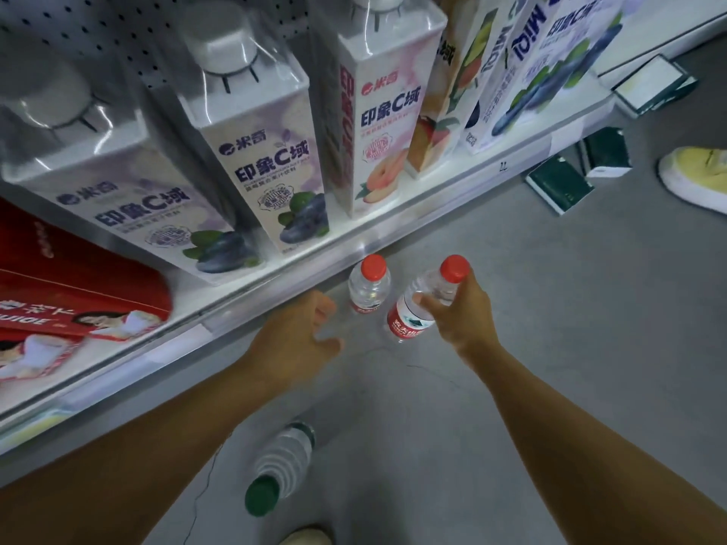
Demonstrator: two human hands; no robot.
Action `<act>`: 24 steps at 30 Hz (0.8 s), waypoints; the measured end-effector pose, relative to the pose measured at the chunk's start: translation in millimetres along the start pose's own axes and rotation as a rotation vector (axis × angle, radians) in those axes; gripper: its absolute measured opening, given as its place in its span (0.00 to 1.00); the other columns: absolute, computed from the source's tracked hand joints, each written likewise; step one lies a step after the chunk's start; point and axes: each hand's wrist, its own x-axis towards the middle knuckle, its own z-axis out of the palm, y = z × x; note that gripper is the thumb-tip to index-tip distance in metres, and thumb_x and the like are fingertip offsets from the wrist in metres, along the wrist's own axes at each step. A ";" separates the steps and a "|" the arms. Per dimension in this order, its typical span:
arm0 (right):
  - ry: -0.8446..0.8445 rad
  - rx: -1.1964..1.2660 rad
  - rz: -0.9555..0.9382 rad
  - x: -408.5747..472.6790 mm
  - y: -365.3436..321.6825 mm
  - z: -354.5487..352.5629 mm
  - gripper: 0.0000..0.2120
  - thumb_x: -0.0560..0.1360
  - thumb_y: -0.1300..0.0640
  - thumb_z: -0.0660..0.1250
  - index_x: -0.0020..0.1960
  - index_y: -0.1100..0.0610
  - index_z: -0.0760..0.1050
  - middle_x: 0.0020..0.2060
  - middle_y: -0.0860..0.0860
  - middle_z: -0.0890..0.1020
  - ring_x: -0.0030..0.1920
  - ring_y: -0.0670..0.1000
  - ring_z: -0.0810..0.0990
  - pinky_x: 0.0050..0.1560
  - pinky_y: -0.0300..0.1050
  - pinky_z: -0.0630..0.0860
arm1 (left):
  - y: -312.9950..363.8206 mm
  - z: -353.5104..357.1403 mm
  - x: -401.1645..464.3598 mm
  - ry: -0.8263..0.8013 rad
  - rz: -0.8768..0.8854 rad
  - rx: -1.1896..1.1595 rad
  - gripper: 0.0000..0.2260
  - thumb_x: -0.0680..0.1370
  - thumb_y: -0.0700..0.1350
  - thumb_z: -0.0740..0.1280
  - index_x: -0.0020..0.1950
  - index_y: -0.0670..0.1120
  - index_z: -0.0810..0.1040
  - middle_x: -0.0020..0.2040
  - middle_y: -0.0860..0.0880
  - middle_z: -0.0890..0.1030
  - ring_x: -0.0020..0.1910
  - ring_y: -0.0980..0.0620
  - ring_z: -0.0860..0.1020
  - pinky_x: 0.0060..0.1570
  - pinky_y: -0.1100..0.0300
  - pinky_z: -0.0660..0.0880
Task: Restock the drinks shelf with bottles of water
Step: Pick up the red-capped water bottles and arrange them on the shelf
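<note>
While right hand point(460, 308) grips bottle point(423, 304) — tilted, cap up-right

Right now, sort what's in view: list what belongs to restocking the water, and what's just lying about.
For the job:
- held bottle, in the right hand
- standing bottle on the floor
- green-capped bottle on the floor
- left hand, holding nothing
- shelf

Lying about:
- juice cartons
- red boxes
- green packs
- yellow shoe

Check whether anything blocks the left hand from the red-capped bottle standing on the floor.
Nothing visible does. The left hand hangs open just left of the standing bottle, with only bare floor between them. The right hand holds a second bottle off to the right.
</note>
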 end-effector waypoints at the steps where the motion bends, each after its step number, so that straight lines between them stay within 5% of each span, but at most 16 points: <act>1: 0.007 0.005 -0.004 -5.1 -5.7 -9.5 0.23 0.71 0.60 0.73 0.63 0.59 0.69 0.54 0.53 0.78 0.49 0.52 0.77 0.44 0.35 0.72 | 6.2 -3.0 -6.0 -0.002 -0.003 -0.006 0.18 0.72 0.43 0.72 0.60 0.48 0.71 0.55 0.52 0.75 0.55 0.52 0.75 0.55 0.58 0.73; 3: 0.014 0.030 -0.017 -17.5 -22.3 -32.1 0.21 0.71 0.58 0.73 0.61 0.59 0.71 0.50 0.50 0.79 0.46 0.50 0.76 0.35 0.27 0.68 | 21.7 -10.8 -21.2 -0.007 -0.002 -0.010 0.19 0.72 0.44 0.72 0.60 0.48 0.72 0.55 0.50 0.75 0.55 0.51 0.75 0.58 0.55 0.73; 7: -0.063 0.086 0.002 -46.5 -72.7 -83.9 0.19 0.71 0.53 0.72 0.60 0.56 0.73 0.51 0.49 0.80 0.45 0.45 0.78 0.35 0.29 0.68 | 64.0 -34.2 -62.2 -0.030 0.014 -0.035 0.18 0.72 0.43 0.73 0.58 0.47 0.71 0.55 0.49 0.75 0.55 0.50 0.75 0.59 0.52 0.73; 12: -0.199 0.145 -0.035 -100.3 -160.4 -151.1 0.23 0.72 0.52 0.71 0.64 0.55 0.69 0.58 0.48 0.77 0.56 0.51 0.78 0.52 0.42 0.74 | 129.5 -81.6 -122.9 -0.068 0.044 -0.027 0.21 0.71 0.44 0.73 0.60 0.49 0.70 0.54 0.51 0.74 0.58 0.49 0.74 0.60 0.51 0.72; 16: -0.295 0.179 -0.099 -149.5 -241.7 -196.5 0.28 0.66 0.48 0.72 0.63 0.53 0.69 0.55 0.46 0.78 0.57 0.50 0.78 0.55 0.45 0.75 | 187.7 -131.4 -178.2 -0.095 0.054 -0.159 0.21 0.69 0.45 0.75 0.56 0.52 0.69 0.52 0.54 0.75 0.54 0.51 0.76 0.58 0.54 0.73; 19: -0.351 0.176 -0.166 -185.9 -298.9 -225.8 0.16 0.71 0.53 0.72 0.55 0.47 0.71 0.48 0.44 0.79 0.53 0.50 0.79 0.53 0.45 0.75 | 228.9 -168.8 -226.6 -0.137 0.044 -0.324 0.28 0.63 0.49 0.77 0.59 0.51 0.70 0.50 0.55 0.75 0.52 0.53 0.77 0.56 0.55 0.75; 24: -0.347 0.066 -0.314 -245.5 -399.1 -270.1 0.15 0.71 0.50 0.72 0.55 0.48 0.72 0.53 0.48 0.80 0.54 0.48 0.79 0.55 0.44 0.76 | 282.7 -222.4 -298.7 -0.112 0.120 -0.447 0.27 0.62 0.46 0.79 0.57 0.52 0.72 0.54 0.51 0.80 0.53 0.52 0.79 0.57 0.51 0.76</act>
